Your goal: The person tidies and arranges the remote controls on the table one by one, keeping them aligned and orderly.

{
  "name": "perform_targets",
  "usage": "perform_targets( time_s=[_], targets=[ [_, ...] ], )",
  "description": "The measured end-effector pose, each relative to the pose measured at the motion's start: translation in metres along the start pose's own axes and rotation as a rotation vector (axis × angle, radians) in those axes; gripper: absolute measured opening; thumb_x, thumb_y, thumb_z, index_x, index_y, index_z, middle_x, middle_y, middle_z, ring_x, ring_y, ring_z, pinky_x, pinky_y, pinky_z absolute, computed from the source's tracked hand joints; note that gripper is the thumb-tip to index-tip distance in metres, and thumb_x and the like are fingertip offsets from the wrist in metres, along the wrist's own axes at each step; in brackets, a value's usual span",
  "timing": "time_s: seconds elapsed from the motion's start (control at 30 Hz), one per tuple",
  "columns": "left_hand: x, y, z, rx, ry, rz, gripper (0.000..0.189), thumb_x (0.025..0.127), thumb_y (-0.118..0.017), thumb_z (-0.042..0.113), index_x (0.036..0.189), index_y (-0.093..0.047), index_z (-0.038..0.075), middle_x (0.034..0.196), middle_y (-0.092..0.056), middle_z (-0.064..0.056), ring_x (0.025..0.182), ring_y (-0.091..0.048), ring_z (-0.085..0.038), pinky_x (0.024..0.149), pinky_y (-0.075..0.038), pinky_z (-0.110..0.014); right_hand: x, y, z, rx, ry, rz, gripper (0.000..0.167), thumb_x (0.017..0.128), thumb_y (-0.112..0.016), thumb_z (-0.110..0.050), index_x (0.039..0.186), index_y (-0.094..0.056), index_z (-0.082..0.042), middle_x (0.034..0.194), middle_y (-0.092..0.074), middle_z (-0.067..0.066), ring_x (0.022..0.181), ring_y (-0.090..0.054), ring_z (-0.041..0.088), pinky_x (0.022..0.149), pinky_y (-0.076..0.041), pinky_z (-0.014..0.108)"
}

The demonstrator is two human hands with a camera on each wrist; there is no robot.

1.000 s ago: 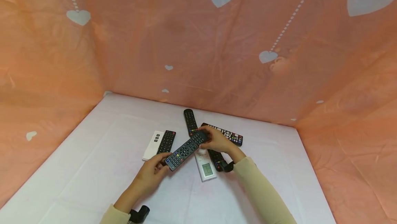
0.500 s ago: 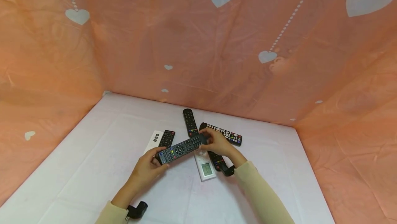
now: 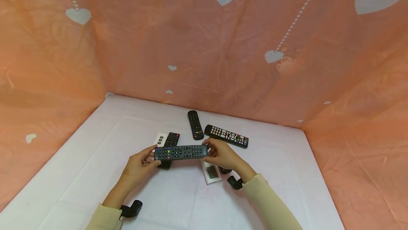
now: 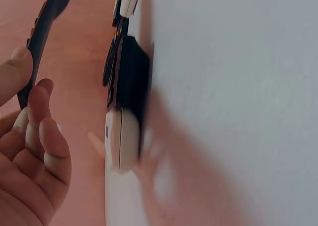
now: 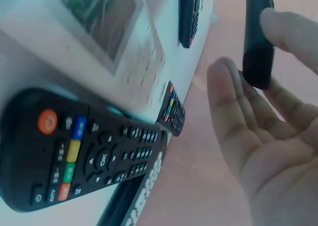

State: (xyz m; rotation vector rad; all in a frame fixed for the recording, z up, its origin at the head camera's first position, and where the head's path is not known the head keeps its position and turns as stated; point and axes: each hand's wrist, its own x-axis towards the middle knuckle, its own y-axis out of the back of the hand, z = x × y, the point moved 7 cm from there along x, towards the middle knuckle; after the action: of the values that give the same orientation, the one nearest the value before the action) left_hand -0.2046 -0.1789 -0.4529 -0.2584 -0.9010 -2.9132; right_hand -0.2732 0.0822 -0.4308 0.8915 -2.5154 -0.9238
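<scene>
A dark remote control (image 3: 181, 152) with rows of small buttons is held above the white table, lying nearly level from side to side. My left hand (image 3: 135, 168) pinches its left end between thumb and fingers. At the other end, my right hand (image 3: 223, 155) grips it the same way. The left wrist view catches the remote edge-on, with the thumb (image 4: 17, 74) on its button side. In the right wrist view its end (image 5: 258, 62) sits between thumb and fingers. Below it lie a white remote (image 3: 160, 139) and a slim black remote (image 3: 173, 139), both partly covered.
Behind the hands lie a black remote (image 3: 195, 125) and one with white buttons (image 3: 227, 135). A white remote with a display (image 3: 211, 173) and another black remote (image 5: 84, 151) lie under my right hand. Orange cloth walls (image 3: 191, 46) enclose the white tabletop (image 3: 95, 152).
The held remote has swung from a diagonal to nearly level. My left hand has moved left and away from me with its end; my right hand has shifted slightly nearer. The other remotes stay put.
</scene>
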Motion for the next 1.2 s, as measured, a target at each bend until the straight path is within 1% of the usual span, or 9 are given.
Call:
perform_targets(
  time_s=[0.07, 0.17, 0.3, 0.4, 0.57, 0.7, 0.87, 1.07, 1.2],
  targets=[
    [0.002, 0.002, -0.001, 0.0, 0.0, 0.0, 0.054, 0.081, -0.074, 0.005, 0.131, -0.056, -0.003, 0.094, -0.07, -0.013, 0.066, -0.051, 0.001, 0.058, -0.046, -0.018, -0.002, -0.001, -0.006, -0.006, 0.026, 0.016, 0.043, 0.077, -0.076, -0.006, 0.117, -0.057, -0.003, 0.095, -0.066, 0.01, 0.083, -0.066, 0.015, 0.075, -0.056, 0.025],
    [0.005, 0.005, -0.001, 0.007, -0.007, 0.005, 0.05, 0.082, -0.074, 0.007, 0.129, -0.058, -0.003, 0.093, -0.071, -0.012, 0.067, -0.052, 0.002, 0.059, -0.048, -0.018, -0.005, -0.003, -0.011, 0.058, 0.044, 0.033, 0.042, 0.074, -0.077, -0.003, 0.111, -0.059, 0.0, 0.099, -0.065, 0.011, 0.088, -0.067, 0.019, 0.077, -0.057, 0.027],
    [0.012, 0.008, -0.001, -0.001, 0.009, 0.005, 0.044, 0.086, -0.071, 0.01, 0.128, -0.06, 0.001, 0.092, -0.07, -0.01, 0.07, -0.053, 0.0, 0.06, -0.048, -0.018, -0.01, -0.005, -0.018, 0.149, 0.06, 0.044, 0.046, 0.072, -0.076, 0.002, 0.115, -0.059, 0.002, 0.105, -0.062, 0.015, 0.087, -0.067, 0.019, 0.074, -0.057, 0.025],
    [0.02, 0.01, 0.001, 0.017, -0.003, -0.003, 0.041, 0.088, -0.07, 0.013, 0.127, -0.061, 0.003, 0.093, -0.071, -0.009, 0.07, -0.053, -0.002, 0.058, -0.047, -0.018, -0.014, -0.008, -0.025, 0.127, 0.08, 0.036, 0.052, 0.073, -0.077, 0.001, 0.122, -0.06, -0.002, 0.117, -0.061, 0.015, 0.083, -0.065, 0.016, 0.073, -0.057, 0.023],
    [0.037, 0.013, 0.008, 0.082, -0.069, -0.019, 0.038, 0.088, -0.069, 0.014, 0.124, -0.063, 0.004, 0.097, -0.072, -0.011, 0.07, -0.054, -0.003, 0.057, -0.046, -0.019, -0.019, -0.014, -0.033, 0.091, 0.084, -0.004, 0.056, 0.075, -0.077, -0.001, 0.128, -0.059, -0.008, 0.131, -0.059, 0.012, 0.079, -0.065, 0.012, 0.072, -0.056, 0.022],
    [0.052, 0.013, 0.012, 0.09, -0.096, -0.042, 0.035, 0.089, -0.068, 0.013, 0.123, -0.063, 0.006, 0.1, -0.072, -0.012, 0.071, -0.059, -0.007, 0.057, -0.047, -0.021, -0.021, -0.02, -0.036, 0.139, 0.059, -0.005, 0.055, 0.076, -0.074, 0.004, 0.127, -0.058, -0.006, 0.122, -0.062, 0.013, 0.079, -0.063, 0.008, 0.07, -0.056, 0.02],
    [0.067, 0.011, 0.015, 0.074, -0.104, -0.068, 0.032, 0.088, -0.069, 0.013, 0.12, -0.064, 0.007, 0.103, -0.072, -0.014, 0.07, -0.064, -0.012, 0.057, -0.048, -0.022, -0.02, -0.025, -0.038, 0.164, 0.043, 0.016, 0.051, 0.077, -0.07, 0.008, 0.125, -0.059, -0.005, 0.115, -0.065, 0.014, 0.079, -0.066, 0.013, 0.068, -0.055, 0.02],
    [0.086, 0.002, 0.018, 0.013, -0.073, -0.139, 0.029, 0.089, -0.067, 0.011, 0.118, -0.064, 0.004, 0.106, -0.069, -0.017, 0.073, -0.066, -0.029, 0.058, -0.055, -0.032, -0.022, -0.025, -0.044, 0.08, 0.1, 0.082, 0.047, 0.076, -0.078, -0.002, 0.12, -0.062, -0.007, 0.105, -0.069, 0.01, 0.074, -0.064, 0.005, 0.065, -0.055, 0.02],
    [0.101, -0.006, 0.025, 0.044, -0.076, -0.198, 0.028, 0.089, -0.068, 0.013, 0.116, -0.066, 0.006, 0.105, -0.069, -0.015, 0.076, -0.062, -0.023, 0.056, -0.055, -0.032, -0.022, -0.028, -0.048, 0.023, 0.153, 0.114, 0.044, 0.074, -0.081, -0.009, 0.115, -0.065, -0.01, 0.099, -0.07, 0.006, 0.069, -0.061, 0.001, 0.062, -0.055, 0.02]
  ],
)
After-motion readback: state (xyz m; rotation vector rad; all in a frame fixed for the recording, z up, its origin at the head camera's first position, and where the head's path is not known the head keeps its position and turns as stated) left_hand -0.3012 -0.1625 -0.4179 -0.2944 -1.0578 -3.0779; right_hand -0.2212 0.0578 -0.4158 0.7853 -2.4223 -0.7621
